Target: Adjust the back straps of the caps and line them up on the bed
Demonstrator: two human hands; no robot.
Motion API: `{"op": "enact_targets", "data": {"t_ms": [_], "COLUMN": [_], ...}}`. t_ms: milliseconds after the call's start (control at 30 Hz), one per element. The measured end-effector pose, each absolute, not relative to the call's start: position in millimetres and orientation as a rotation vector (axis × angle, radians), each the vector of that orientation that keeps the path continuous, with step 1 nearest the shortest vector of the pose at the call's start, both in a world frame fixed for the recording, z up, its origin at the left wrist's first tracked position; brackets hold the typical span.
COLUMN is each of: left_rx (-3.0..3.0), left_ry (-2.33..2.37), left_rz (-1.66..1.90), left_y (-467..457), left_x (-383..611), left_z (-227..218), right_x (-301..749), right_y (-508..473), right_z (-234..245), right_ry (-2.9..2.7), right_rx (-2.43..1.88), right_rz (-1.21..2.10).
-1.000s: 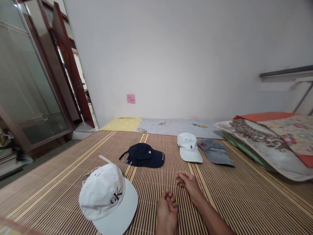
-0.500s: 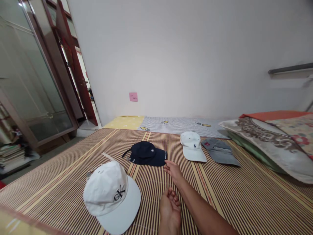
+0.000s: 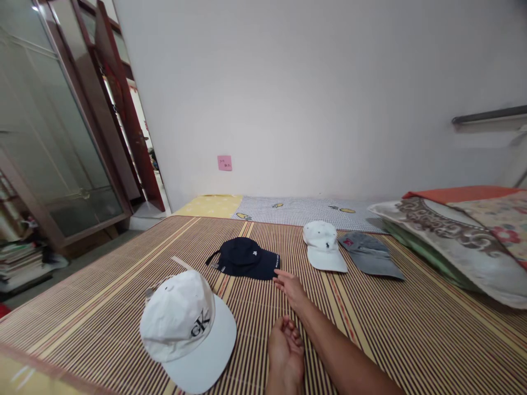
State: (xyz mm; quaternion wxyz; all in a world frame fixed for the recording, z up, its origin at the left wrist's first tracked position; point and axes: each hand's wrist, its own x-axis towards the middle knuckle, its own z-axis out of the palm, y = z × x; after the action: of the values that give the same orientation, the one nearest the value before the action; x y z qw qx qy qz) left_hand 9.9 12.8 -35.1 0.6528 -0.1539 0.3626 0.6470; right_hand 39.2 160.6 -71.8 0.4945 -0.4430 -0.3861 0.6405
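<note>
My right hand (image 3: 290,288) reaches forward over a striped mat (image 3: 411,329), fingers stretched out, fingertips at the brim of a navy cap (image 3: 242,257). It holds nothing. My left hand (image 3: 285,351) rests on the mat close to me, fingers curled in, with nothing visible in it. A white cap with black letters (image 3: 181,323) lies just left of my left hand. Farther back to the right, a smaller white cap (image 3: 323,247) and a grey cap (image 3: 368,253) lie side by side.
Patterned pillows (image 3: 453,241) are stacked along the mat's right side. A checked sheet (image 3: 296,211) lies at the far end below a white wall bearing a pink note (image 3: 224,162). At left stand a glass-fronted cabinet (image 3: 49,137), an open doorway and stacked books (image 3: 20,263).
My right hand has moved forward and left across the mat to the navy cap's brim. The left hand has stayed put, and the view has shifted slightly.
</note>
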Motion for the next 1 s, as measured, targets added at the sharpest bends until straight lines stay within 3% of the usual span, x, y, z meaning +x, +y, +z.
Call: {"op": "enact_targets", "data": {"t_ms": [1000], "left_rx": [-0.309], "left_ry": [0.77], "left_rz": [1.45], "left_y": [6], "left_x": [14], "left_z": [-21], "right_x": [103], "right_y": [60], "right_z": [-65], "right_ry": [-0.795], "right_rx": [-0.959], "right_rz": [1.721]}}
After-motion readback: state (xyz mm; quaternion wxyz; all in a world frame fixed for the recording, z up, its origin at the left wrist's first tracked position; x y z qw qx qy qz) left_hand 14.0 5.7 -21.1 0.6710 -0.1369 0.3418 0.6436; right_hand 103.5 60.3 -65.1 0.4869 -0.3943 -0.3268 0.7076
